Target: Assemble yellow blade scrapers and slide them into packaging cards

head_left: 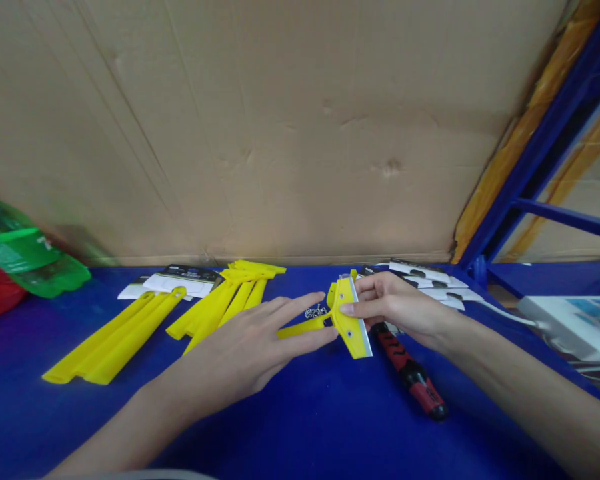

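Note:
A yellow scraper (349, 321) with a metal blade along its right edge is held above the blue table. My right hand (397, 303) grips its head, thumb on the yellow plate by the blade and fingers behind. Two screw heads show on the plate. My left hand (250, 347) is around the scraper's handle (304, 327), which runs back into the palm. One finger stretches out above the handle and the thumb lies below, its tip by the head. Part of the grip is hidden by the hand. Small screws (315, 311) lie in a pile behind the handle.
A red and black screwdriver (414, 375) lies near my right forearm. Several yellow handles (220, 303) and yellow scrapers with cards (115, 333) lie to the left. White cards (425, 277), a white power strip (575, 327) and a green bottle (35, 257) stand around; cardboard (280, 133) rises behind.

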`<action>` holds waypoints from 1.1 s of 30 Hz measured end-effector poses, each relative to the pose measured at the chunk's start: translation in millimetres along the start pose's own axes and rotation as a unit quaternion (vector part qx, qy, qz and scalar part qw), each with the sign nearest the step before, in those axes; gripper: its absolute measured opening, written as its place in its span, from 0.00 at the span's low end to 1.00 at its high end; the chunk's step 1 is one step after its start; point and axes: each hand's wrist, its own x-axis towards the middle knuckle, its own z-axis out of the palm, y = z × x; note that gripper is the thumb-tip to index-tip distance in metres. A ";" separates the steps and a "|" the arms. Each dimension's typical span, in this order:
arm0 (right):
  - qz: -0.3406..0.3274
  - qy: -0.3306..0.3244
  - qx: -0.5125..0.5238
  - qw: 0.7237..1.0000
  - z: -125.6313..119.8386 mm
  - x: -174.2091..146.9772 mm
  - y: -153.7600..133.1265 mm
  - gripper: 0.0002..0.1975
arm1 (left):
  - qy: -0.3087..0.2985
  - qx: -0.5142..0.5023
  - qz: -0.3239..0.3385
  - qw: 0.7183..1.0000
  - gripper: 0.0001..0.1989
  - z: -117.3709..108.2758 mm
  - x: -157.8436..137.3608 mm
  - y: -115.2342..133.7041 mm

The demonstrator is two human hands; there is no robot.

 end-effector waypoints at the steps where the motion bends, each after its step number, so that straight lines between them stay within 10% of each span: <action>1: 0.002 -0.004 -0.003 1.000 0.0 0.5 0.7 0.17 | -0.015 -0.002 0.000 1.000 0.38 1.1 0.4 0.8; 7: -0.005 -0.031 -0.008 0.999 3.5 2.5 1.7 0.17 | -0.074 0.002 0.015 0.997 0.55 4.6 4.3 2.5; 33: -0.020 -0.054 -0.035 0.998 10.2 0.2 -0.8 0.17 | -0.071 0.050 0.055 0.995 0.50 3.2 3.8 0.1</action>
